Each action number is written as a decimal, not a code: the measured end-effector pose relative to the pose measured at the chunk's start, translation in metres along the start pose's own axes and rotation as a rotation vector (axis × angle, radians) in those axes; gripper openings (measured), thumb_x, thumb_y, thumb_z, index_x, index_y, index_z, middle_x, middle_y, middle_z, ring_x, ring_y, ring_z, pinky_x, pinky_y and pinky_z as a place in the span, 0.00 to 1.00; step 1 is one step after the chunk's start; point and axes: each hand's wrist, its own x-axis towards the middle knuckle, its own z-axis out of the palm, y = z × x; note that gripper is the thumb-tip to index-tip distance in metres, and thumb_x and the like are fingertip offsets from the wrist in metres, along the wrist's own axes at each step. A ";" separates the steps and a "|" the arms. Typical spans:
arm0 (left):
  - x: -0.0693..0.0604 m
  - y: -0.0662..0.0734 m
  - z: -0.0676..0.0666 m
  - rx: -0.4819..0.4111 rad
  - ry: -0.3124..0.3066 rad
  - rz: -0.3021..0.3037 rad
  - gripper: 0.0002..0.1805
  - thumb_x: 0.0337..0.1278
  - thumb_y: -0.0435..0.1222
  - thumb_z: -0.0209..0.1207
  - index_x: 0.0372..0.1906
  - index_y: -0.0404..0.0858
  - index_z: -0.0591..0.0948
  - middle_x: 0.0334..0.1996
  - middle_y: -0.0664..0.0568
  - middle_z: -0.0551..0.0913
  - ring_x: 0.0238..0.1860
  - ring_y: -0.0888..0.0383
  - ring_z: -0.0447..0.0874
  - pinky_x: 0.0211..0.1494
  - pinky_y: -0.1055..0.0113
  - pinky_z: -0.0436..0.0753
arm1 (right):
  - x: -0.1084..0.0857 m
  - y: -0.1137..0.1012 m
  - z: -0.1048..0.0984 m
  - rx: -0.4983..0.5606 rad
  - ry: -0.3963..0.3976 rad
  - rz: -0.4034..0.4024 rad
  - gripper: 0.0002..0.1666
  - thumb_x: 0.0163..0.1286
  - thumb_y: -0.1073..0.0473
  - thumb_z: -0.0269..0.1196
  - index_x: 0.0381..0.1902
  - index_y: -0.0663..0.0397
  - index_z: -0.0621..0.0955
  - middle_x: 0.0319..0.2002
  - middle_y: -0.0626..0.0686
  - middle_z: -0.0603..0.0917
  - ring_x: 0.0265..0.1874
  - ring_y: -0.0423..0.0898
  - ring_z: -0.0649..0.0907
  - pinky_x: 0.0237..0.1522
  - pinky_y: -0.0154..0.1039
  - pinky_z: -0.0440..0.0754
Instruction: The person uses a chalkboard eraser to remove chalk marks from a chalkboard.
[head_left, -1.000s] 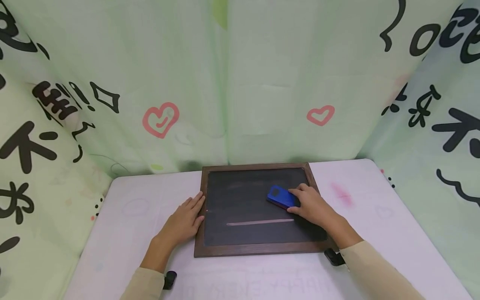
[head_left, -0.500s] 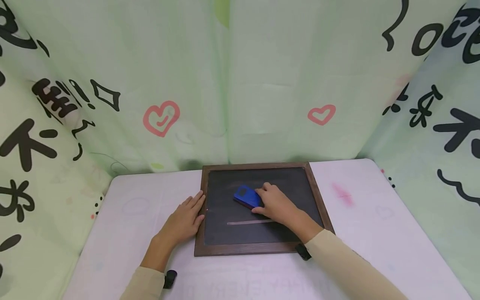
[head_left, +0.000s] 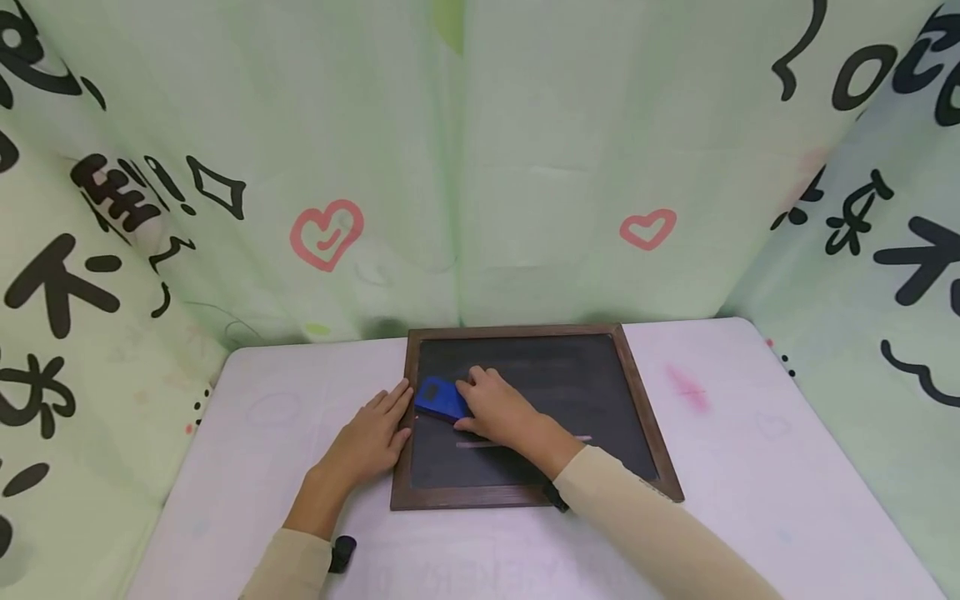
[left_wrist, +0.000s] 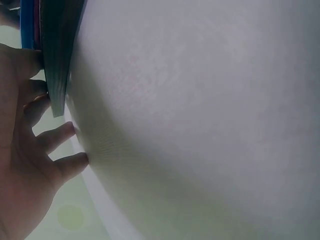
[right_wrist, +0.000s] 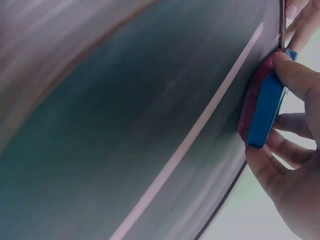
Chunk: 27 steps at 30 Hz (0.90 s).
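Note:
A small framed blackboard [head_left: 540,383] lies on the table. My right hand [head_left: 498,408] grips a blue chalkboard eraser [head_left: 441,398] near the board's left side; in the right wrist view the eraser [right_wrist: 267,110] has its dark red pad against the board. A pale pink chalk line [right_wrist: 192,135] runs across the lower board, partly hidden by my right arm in the head view. My left hand [head_left: 367,437] rests on the left edge of the wooden frame with its fingers extended. In the left wrist view, fingers of my left hand [left_wrist: 30,125] touch the frame [left_wrist: 57,60] and the table.
The white table [head_left: 750,467] has a pink smudge [head_left: 686,387] right of the board. A pale green curtain [head_left: 540,208] with black writing and pink hearts surrounds the back and sides. Dark wrist devices show at both cuffs.
My right hand has slid the eraser left across the board, from its right part to the left frame. The chalk line is still there. My left hand has stayed in place.

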 end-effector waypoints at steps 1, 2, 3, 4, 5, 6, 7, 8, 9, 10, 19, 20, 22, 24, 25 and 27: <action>0.000 0.000 0.000 0.001 -0.002 0.000 0.36 0.77 0.42 0.54 0.81 0.35 0.59 0.82 0.45 0.57 0.78 0.35 0.61 0.77 0.38 0.68 | 0.001 -0.001 0.000 -0.008 -0.002 -0.006 0.41 0.69 0.39 0.69 0.70 0.61 0.77 0.56 0.59 0.79 0.51 0.53 0.80 0.56 0.43 0.85; 0.000 0.000 0.000 0.000 -0.005 0.000 0.36 0.77 0.42 0.54 0.82 0.35 0.59 0.82 0.45 0.57 0.78 0.35 0.61 0.77 0.38 0.68 | 0.002 -0.003 0.000 -0.016 -0.004 -0.011 0.41 0.69 0.39 0.69 0.70 0.60 0.77 0.56 0.59 0.79 0.52 0.53 0.80 0.57 0.43 0.85; 0.000 0.000 0.000 0.002 -0.008 0.001 0.36 0.77 0.43 0.54 0.82 0.35 0.58 0.83 0.45 0.56 0.78 0.35 0.61 0.77 0.38 0.68 | 0.003 -0.003 0.000 -0.022 -0.008 -0.015 0.41 0.69 0.40 0.69 0.70 0.59 0.77 0.57 0.58 0.79 0.52 0.53 0.80 0.57 0.43 0.85; 0.000 0.000 0.000 0.004 -0.011 0.000 0.36 0.78 0.43 0.54 0.82 0.35 0.58 0.83 0.45 0.56 0.78 0.35 0.61 0.77 0.39 0.68 | 0.003 -0.004 0.000 -0.027 -0.013 -0.019 0.40 0.69 0.40 0.69 0.71 0.59 0.77 0.57 0.58 0.79 0.52 0.52 0.80 0.57 0.42 0.85; 0.001 0.000 0.000 0.007 -0.012 0.001 0.36 0.78 0.43 0.54 0.82 0.35 0.58 0.83 0.45 0.56 0.78 0.35 0.61 0.78 0.39 0.67 | 0.003 -0.004 -0.001 -0.030 -0.019 -0.025 0.40 0.70 0.40 0.69 0.71 0.58 0.77 0.58 0.57 0.79 0.52 0.52 0.80 0.57 0.42 0.84; 0.001 0.000 0.000 0.009 -0.012 0.002 0.36 0.78 0.43 0.54 0.81 0.35 0.58 0.83 0.45 0.56 0.78 0.35 0.61 0.78 0.39 0.67 | 0.003 -0.004 -0.002 -0.034 -0.026 -0.031 0.40 0.70 0.41 0.69 0.71 0.58 0.77 0.58 0.57 0.79 0.52 0.52 0.79 0.57 0.42 0.84; 0.001 -0.001 0.000 0.012 -0.014 0.004 0.36 0.78 0.43 0.54 0.81 0.35 0.58 0.83 0.44 0.56 0.78 0.35 0.61 0.78 0.40 0.67 | 0.003 -0.004 -0.003 -0.035 -0.031 -0.038 0.40 0.69 0.41 0.69 0.71 0.58 0.77 0.58 0.57 0.79 0.52 0.52 0.79 0.57 0.42 0.84; 0.001 -0.001 0.000 0.011 -0.016 0.003 0.36 0.78 0.43 0.54 0.81 0.35 0.58 0.83 0.44 0.56 0.78 0.35 0.61 0.78 0.40 0.66 | 0.002 -0.004 -0.004 -0.034 -0.038 -0.046 0.40 0.70 0.41 0.69 0.71 0.58 0.77 0.58 0.57 0.79 0.51 0.52 0.79 0.57 0.42 0.84; 0.001 -0.001 0.000 0.012 -0.017 0.002 0.36 0.78 0.43 0.54 0.81 0.35 0.58 0.83 0.44 0.56 0.78 0.35 0.61 0.79 0.40 0.66 | 0.002 -0.004 -0.005 -0.030 -0.041 -0.054 0.39 0.69 0.42 0.70 0.71 0.58 0.77 0.58 0.57 0.79 0.51 0.52 0.79 0.57 0.42 0.83; 0.001 -0.001 0.000 0.011 -0.019 0.001 0.36 0.78 0.43 0.53 0.81 0.35 0.58 0.83 0.44 0.56 0.78 0.35 0.61 0.79 0.40 0.66 | 0.002 -0.004 -0.006 -0.026 -0.045 -0.061 0.39 0.69 0.42 0.70 0.71 0.57 0.77 0.58 0.57 0.79 0.51 0.52 0.79 0.57 0.42 0.83; 0.002 -0.001 0.000 -0.002 -0.011 0.003 0.36 0.77 0.42 0.54 0.81 0.35 0.59 0.82 0.44 0.57 0.78 0.34 0.62 0.77 0.38 0.67 | -0.002 -0.001 -0.008 -0.030 -0.081 -0.103 0.37 0.71 0.47 0.70 0.73 0.54 0.76 0.58 0.56 0.78 0.52 0.51 0.77 0.57 0.42 0.83; 0.002 -0.001 0.000 -0.003 -0.012 0.003 0.36 0.77 0.42 0.54 0.81 0.35 0.59 0.82 0.44 0.57 0.78 0.34 0.61 0.77 0.38 0.67 | -0.003 0.000 -0.009 -0.027 -0.083 -0.105 0.37 0.70 0.48 0.70 0.73 0.54 0.76 0.58 0.55 0.78 0.52 0.51 0.77 0.56 0.42 0.83; 0.002 -0.001 0.000 -0.006 -0.012 0.003 0.36 0.77 0.42 0.54 0.81 0.35 0.59 0.82 0.44 0.57 0.78 0.34 0.61 0.77 0.38 0.67 | -0.005 0.002 -0.009 -0.015 -0.086 -0.106 0.36 0.70 0.48 0.71 0.72 0.53 0.76 0.57 0.55 0.78 0.51 0.51 0.77 0.55 0.42 0.83; 0.002 -0.001 0.001 -0.004 -0.009 0.005 0.35 0.77 0.42 0.54 0.81 0.35 0.59 0.82 0.44 0.57 0.78 0.34 0.61 0.77 0.38 0.67 | -0.007 0.004 -0.010 0.000 -0.090 -0.101 0.36 0.70 0.48 0.71 0.72 0.53 0.76 0.56 0.55 0.79 0.51 0.50 0.77 0.55 0.42 0.83; 0.001 -0.001 0.001 -0.003 -0.006 0.006 0.35 0.77 0.42 0.54 0.81 0.34 0.59 0.82 0.43 0.57 0.78 0.34 0.61 0.77 0.38 0.68 | -0.009 0.006 -0.010 0.009 -0.093 -0.096 0.36 0.70 0.48 0.71 0.72 0.53 0.76 0.56 0.55 0.79 0.50 0.50 0.77 0.54 0.42 0.82; 0.001 -0.001 0.001 0.001 0.000 0.010 0.35 0.77 0.41 0.54 0.81 0.34 0.59 0.82 0.43 0.58 0.78 0.34 0.62 0.77 0.38 0.68 | -0.013 0.011 -0.010 0.026 -0.099 -0.084 0.37 0.70 0.49 0.71 0.73 0.53 0.76 0.55 0.54 0.78 0.50 0.50 0.76 0.53 0.42 0.82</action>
